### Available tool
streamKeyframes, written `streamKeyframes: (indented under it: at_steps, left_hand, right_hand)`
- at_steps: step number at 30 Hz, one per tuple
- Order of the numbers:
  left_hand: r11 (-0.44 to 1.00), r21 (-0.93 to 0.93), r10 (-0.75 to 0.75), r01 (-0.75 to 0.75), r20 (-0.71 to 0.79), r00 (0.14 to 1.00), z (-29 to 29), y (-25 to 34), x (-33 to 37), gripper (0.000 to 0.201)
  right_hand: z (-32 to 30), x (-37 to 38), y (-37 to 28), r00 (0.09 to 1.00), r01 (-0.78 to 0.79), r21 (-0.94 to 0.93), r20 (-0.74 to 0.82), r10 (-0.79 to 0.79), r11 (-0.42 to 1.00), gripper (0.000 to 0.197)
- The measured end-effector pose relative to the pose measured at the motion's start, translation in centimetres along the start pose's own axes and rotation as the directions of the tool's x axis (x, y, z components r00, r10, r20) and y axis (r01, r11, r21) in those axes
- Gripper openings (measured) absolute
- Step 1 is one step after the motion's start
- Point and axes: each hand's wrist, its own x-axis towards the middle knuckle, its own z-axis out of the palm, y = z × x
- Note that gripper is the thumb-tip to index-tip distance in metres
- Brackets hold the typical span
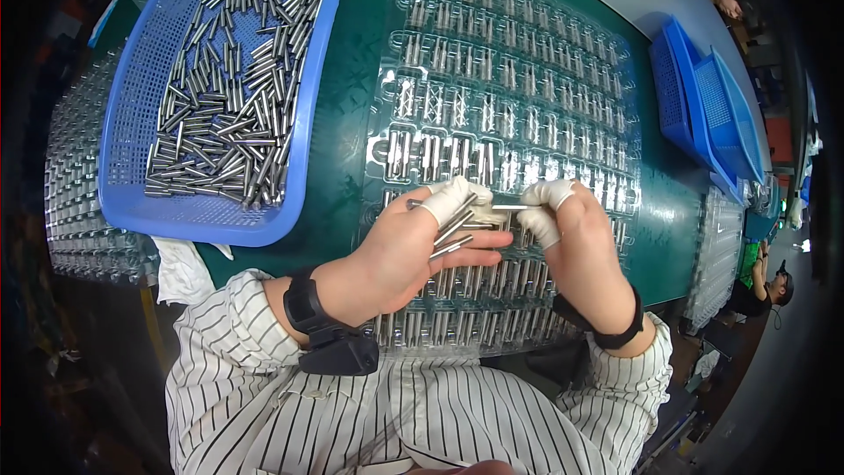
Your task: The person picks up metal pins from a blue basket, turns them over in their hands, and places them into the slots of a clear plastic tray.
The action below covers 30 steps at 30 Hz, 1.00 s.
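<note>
Several short metal rods (pixel 453 227) lie across the fingers of my left hand (pixel 400 242), which is closed round them above the clear plastic tray (pixel 380 114). White finger covers sit on the thumb and some fingers of both hands. Close beside it, my right hand (pixel 571 233) pinches one end of a single rod (pixel 508 207) between covered fingertips; its other end meets the left fingertips. Below and beyond my hands, rods stand in rows in the tray's pockets. Part of the middle rows is hidden behind my hands.
A blue basket (pixel 303 114) heaped with loose metal rods (pixel 233 105) stands at the left on the green table (pixel 347 158). Stacked blue baskets (pixel 694 97) are at the right. More clear trays (pixel 83 167) are piled far left. Other people (pixel 765 286) are at the far right.
</note>
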Motion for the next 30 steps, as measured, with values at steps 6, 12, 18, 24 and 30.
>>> streamKeyframes:
  at_steps: [6, 12, 18, 24, 30]
  left_hand:
    - [0.996, -0.049, 0.070, -0.072, -0.048, 0.996, -0.3, -0.4, 0.2, 0.040]
    - [0.997, -0.049, 0.058, -0.061, -0.061, 0.996, -0.1, -0.1, 0.5, 0.041]
    - [0.998, -0.033, 0.047, -0.049, -0.067, 0.997, 0.0, 0.1, 0.6, 0.041]
    - [0.998, -0.024, 0.062, -0.063, -0.070, 0.996, -0.1, 0.2, 0.9, 0.041]
    - [0.997, -0.030, 0.074, -0.076, -0.056, 0.996, 0.4, 0.2, 1.0, 0.041]
  right_hand:
    - [-0.6, 1.2, 2.7, 0.895, -0.412, 0.078, 0.222, 0.387, 0.908, 0.024]
    - [-0.1, 1.2, 3.5, 0.881, -0.445, 0.097, 0.229, 0.415, 0.890, 0.030]
    - [0.1, 0.9, 3.6, 0.899, -0.427, 0.200, 0.201, 0.390, 0.882, 0.018]
    - [0.4, 0.7, 3.4, 0.918, -0.396, 0.304, 0.098, 0.385, 0.867, 0.012]
    - [0.4, 0.7, 3.9, 0.907, -0.401, 0.314, 0.002, 0.422, 0.860, 0.014]
